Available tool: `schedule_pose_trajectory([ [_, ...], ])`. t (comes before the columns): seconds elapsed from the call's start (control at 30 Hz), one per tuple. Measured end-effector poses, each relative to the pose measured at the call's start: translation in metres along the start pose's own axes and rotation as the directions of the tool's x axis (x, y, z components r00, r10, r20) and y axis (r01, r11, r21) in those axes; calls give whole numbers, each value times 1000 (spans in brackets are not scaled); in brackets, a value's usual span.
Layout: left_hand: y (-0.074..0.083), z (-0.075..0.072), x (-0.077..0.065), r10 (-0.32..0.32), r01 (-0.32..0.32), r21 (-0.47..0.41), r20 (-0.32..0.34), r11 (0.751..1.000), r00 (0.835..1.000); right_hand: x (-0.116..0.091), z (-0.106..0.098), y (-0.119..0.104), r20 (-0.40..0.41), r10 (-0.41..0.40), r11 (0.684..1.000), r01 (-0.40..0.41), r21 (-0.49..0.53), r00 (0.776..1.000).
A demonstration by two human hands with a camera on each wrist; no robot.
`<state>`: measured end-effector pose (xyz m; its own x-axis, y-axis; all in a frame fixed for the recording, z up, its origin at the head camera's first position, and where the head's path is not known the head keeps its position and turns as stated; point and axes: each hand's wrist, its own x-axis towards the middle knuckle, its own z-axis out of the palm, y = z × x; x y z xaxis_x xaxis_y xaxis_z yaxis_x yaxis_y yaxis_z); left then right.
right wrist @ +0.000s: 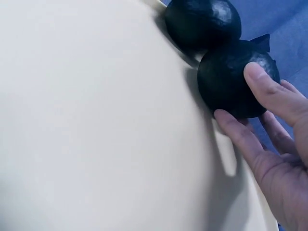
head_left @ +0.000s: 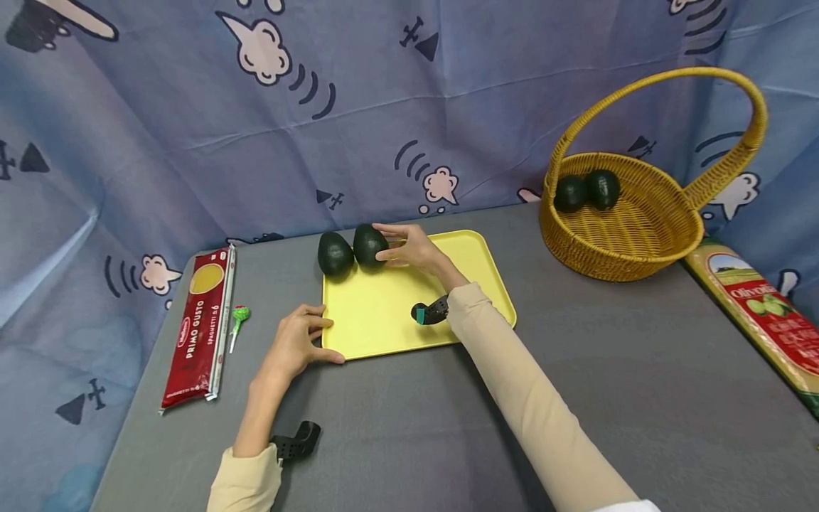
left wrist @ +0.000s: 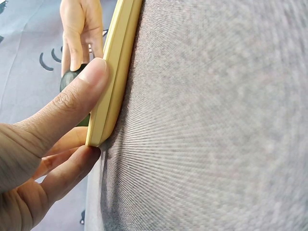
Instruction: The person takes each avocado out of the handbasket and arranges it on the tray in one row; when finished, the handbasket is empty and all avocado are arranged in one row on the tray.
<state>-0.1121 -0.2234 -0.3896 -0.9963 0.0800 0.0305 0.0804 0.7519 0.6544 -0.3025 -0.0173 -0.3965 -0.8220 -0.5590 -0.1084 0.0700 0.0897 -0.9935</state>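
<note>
While the left grip pinches a tray and the right grip an avocado, packaging reads "PRIMO GUSTO".

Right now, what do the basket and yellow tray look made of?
The basket looks woven, maybe wicker or plastic, with a slight sheen: strands cross in its wall. The yellow tray is probably smooth plastic, evenly coloured, with a moulded-looking rim.

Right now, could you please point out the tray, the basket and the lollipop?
Tray [head_left: 384, 313]: head view, bare middle of its surface.
Basket [head_left: 630, 224]: head view, bare woven inside.
Lollipop [head_left: 240, 313]: head view, its green head.
</note>
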Motion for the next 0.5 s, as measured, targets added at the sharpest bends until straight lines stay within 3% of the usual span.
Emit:
schedule_pose_trajectory([
  [0.5,-2,1,0,18,-18,19,-3,1000,1000,-2,-3,1,-15,27,999,-26,25,1000],
])
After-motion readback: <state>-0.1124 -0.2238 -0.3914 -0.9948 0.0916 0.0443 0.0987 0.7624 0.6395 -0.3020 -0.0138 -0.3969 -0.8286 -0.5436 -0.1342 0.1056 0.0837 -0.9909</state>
